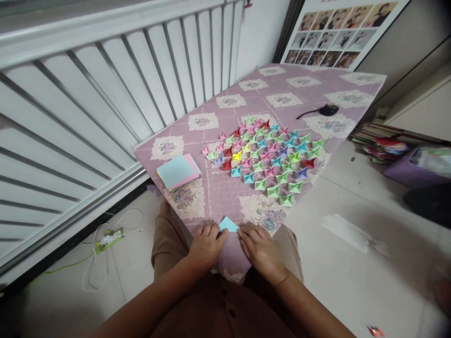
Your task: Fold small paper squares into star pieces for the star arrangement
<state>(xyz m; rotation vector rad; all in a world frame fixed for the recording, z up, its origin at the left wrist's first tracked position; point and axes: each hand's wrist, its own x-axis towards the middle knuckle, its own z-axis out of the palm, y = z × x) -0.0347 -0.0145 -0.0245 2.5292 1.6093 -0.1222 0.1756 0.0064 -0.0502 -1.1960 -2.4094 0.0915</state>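
Note:
A light blue paper folded into a triangle lies at the near end of the table, its peak pointing away from me. My left hand has its fingers bent together at the paper's left corner, the thumb pressing there. At the right corner, my right hand holds the paper down with closed fingertips. Several small folded paper pieces in green, pink, blue, red, yellow and purple stand in slanting rows farther up. A stack of square paper sheets, light blue on top of pink, is at the left edge.
The table has a purple floral cloth. A black object with a cable lies at its far right. A white radiator runs along the left. A power strip is on the floor; a purple bin stands right.

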